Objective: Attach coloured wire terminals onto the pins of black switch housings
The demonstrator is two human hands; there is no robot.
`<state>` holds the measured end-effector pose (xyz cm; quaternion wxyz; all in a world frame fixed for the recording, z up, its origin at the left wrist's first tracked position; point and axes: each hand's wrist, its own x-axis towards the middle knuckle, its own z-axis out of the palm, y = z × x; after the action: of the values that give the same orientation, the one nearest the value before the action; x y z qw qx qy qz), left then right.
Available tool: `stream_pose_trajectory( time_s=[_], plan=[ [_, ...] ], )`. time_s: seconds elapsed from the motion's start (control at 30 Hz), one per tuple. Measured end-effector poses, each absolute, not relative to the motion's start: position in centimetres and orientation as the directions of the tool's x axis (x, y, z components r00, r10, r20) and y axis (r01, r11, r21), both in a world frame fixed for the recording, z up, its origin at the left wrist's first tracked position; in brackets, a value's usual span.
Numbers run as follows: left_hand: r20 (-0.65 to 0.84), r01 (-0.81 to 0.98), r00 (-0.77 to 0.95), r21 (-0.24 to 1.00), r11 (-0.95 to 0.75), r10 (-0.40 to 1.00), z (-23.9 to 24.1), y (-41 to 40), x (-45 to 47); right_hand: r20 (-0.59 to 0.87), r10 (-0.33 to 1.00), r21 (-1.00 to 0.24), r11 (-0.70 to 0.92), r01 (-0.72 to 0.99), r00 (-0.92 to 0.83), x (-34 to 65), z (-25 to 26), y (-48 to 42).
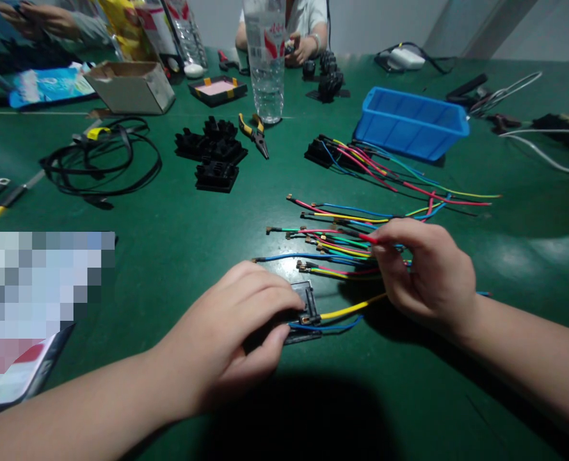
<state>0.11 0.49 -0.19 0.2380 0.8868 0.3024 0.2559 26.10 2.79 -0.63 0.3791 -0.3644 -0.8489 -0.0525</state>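
Observation:
My left hand (240, 320) is closed over a black plastic housing (307, 293) on the green table, hiding much of it. From the housing's right side run a yellow wire (344, 311) and a thin blue wire (335, 328). My right hand (428, 275) pinches a red wire (367, 238) between thumb and forefinger, just above a spread of loose wires. Those wires (336, 258) are red, green, yellow and blue, with brass-coloured terminals at their left ends. The far end of the pinched wire cannot be made out.
Beyond lie more wires (384, 169), a blue bin (413, 125), several black housings (212, 147) and yellow-handled pliers (255, 133). A water bottle (268, 77) stands upright behind. Left are a cable coil (125, 157), a cardboard box (133, 89) and a blurred-out screen (34, 301). People sit opposite.

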Motion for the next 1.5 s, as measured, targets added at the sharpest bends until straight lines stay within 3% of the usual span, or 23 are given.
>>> stream_pose_trajectory(
  time_s=[0.2, 0.3, 0.47, 0.73, 0.97, 1.23, 1.5],
  plan=[
    [0.314, 0.412, 0.686, 0.575, -0.707, 0.656, -0.36, 0.54, 0.08, 0.635, 0.597, -0.201, 0.741, 0.641, -0.491, 25.89, -0.27, 2.56],
    [0.314, 0.416, 0.687, 0.570, -0.709, 0.656, -0.40, 0.60, 0.12, 0.515, 0.596, -0.198, 0.782, 0.591, -0.616, 25.88, -0.24, 2.75],
    [0.317, 0.414, 0.684, 0.572, -0.708, 0.657, -0.42, 0.64, 0.15, 0.320, 0.559, -0.309, 0.825, 0.473, -0.765, 25.94, -0.49, 2.93],
    [0.288, 0.424, 0.698, 0.571, -0.703, 0.655, -0.16, 0.60, -0.03, 0.223, 0.702, -0.190, 0.712, 0.676, -0.677, 25.52, -0.27, 2.98],
    [0.293, 0.417, 0.661, 0.622, -0.663, 0.691, 0.13, 0.35, 0.15, 0.236, 0.794, -0.139, 0.599, 0.789, -0.561, 25.53, -0.76, 3.25],
    [0.273, 0.417, 0.686, 0.611, -0.672, 0.674, 0.25, 0.43, 0.04, 0.365, 0.751, -0.274, 0.652, 0.708, -0.550, 25.59, -0.64, 3.27],
    [0.244, 0.495, 0.642, 0.592, -0.636, 0.727, 0.15, 0.42, 0.00, 0.461, 0.657, -0.271, 0.744, 0.610, -0.596, 25.70, -0.20, 3.17]
  ],
)
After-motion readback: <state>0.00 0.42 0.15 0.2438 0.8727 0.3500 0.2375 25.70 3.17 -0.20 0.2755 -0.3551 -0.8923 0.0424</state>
